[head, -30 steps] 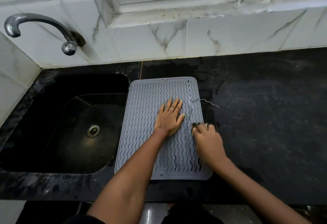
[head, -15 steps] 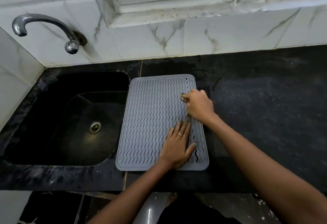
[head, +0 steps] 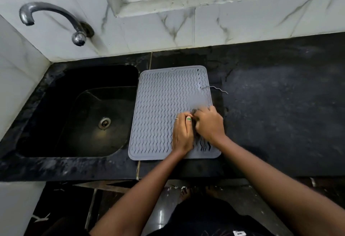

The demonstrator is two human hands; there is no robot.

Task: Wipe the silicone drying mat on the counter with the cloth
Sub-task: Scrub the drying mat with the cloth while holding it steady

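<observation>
- The grey mat [head: 160, 112] lies flat on the black counter [head: 280, 105], its left edge just beside the sink [head: 78, 112] and its near edge close to the counter's front lip.
- Both hands are on the mat's near right part, touching each other.
- The left hand [head: 182, 133] rests palm down, fingers together, a ring on 1 finger and green polish on the thumbnail.
- The right hand [head: 210, 123] is curled into a loose fist around something small and dark [head: 194, 112] at its fingertips; it is blurred, and I cannot tell whether it is the cloth.
- The mat's wavy ridges look smeared flat in a patch just beyond the right hand.
- A thin wavy grey strip [head: 216, 89] hangs off the mat's right edge onto the counter.
- To the right of the mat the counter runs on bare and wide; the far side has a narrower bare band before the tiled wall [head: 224, 23].
- A tap [head: 54, 19] juts from the wall above the sink.
- I can read no writing on the mat or wall.
</observation>
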